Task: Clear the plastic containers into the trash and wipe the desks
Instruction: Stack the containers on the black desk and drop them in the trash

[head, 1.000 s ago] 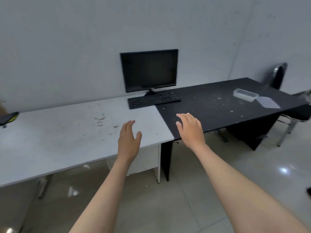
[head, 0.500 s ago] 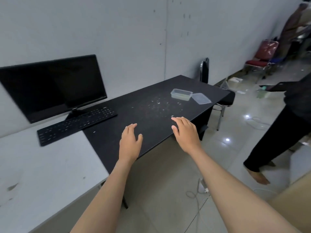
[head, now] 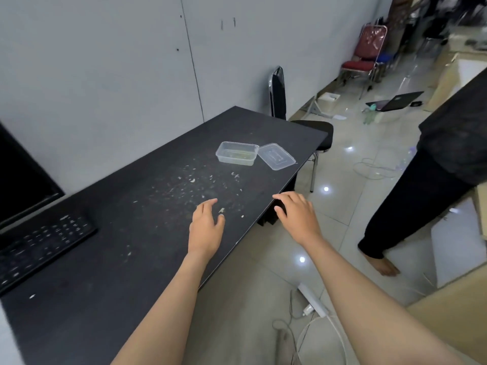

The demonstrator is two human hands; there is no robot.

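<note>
Reaching forward with both arms, you have nothing in either hand. Far left: dark monitor (head: 23,177) cut off by the frame edge, black keyboard (head: 39,248) in front of it, dusted with pale specks. Both sit on the black desk (head: 110,259), whose top is littered with whitish crumbs (head: 189,180) across the middle. Your left hand (head: 207,227) hovers over the desk near its front edge, fingers relaxed and slightly bent, gripping nothing. Beyond it, toward the far right corner of the desk, the clear plastic container (head: 237,153) sits upright and uncovered, some residue on its bottom; its clear lid (head: 276,156) lies flat just beside it on the right, whether touching I cannot tell. Your right hand (head: 296,217) is past the desk's front edge, over the floor, fingers spread and loose, also holding nothing. Black chair (head: 279,93) stands at the desk's far end. White power strip (head: 313,300) with cables lies on the tiled floor below your right forearm. Right side: another person in dark clothes (head: 432,185), barefoot. Red chair (head: 366,56) in the background.
</note>
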